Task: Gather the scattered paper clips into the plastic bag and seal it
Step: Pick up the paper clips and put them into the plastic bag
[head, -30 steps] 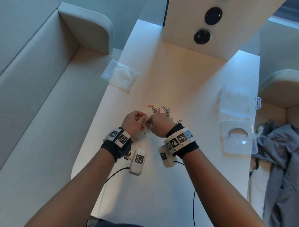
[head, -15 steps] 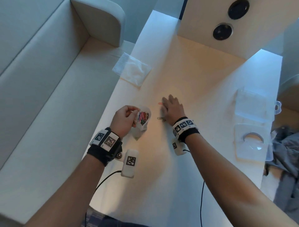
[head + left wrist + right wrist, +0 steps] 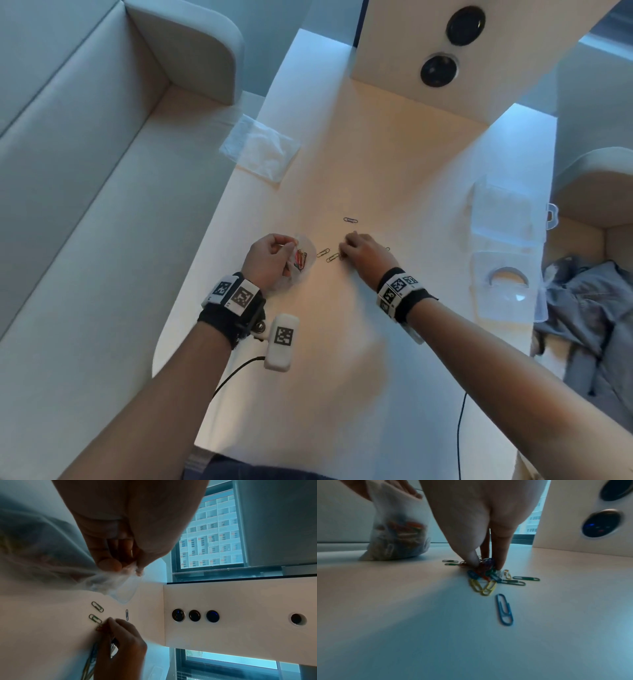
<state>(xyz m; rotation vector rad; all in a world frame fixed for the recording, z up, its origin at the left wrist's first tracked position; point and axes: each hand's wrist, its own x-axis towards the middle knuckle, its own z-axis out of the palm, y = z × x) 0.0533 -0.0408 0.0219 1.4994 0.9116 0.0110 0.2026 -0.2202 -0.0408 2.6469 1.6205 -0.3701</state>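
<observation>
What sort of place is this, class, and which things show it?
Probably an office lounge or booth in a tall building: a white table between padded benches, round sockets in its end panel, and a window facing a high-rise.

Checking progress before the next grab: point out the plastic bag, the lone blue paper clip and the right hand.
plastic bag [image 3: 397, 534], right wrist view, clip-filled belly.
lone blue paper clip [image 3: 504, 609], right wrist view, mid-loop.
right hand [image 3: 363, 255], head view, knuckles.

Bag [image 3: 303, 257] part-filled; clips [image 3: 485, 573] on table.

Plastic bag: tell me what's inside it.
The bag, held by the left hand, holds a clump of colored paper clips. Their count is hidden by cloudy plastic and overlap.
</observation>
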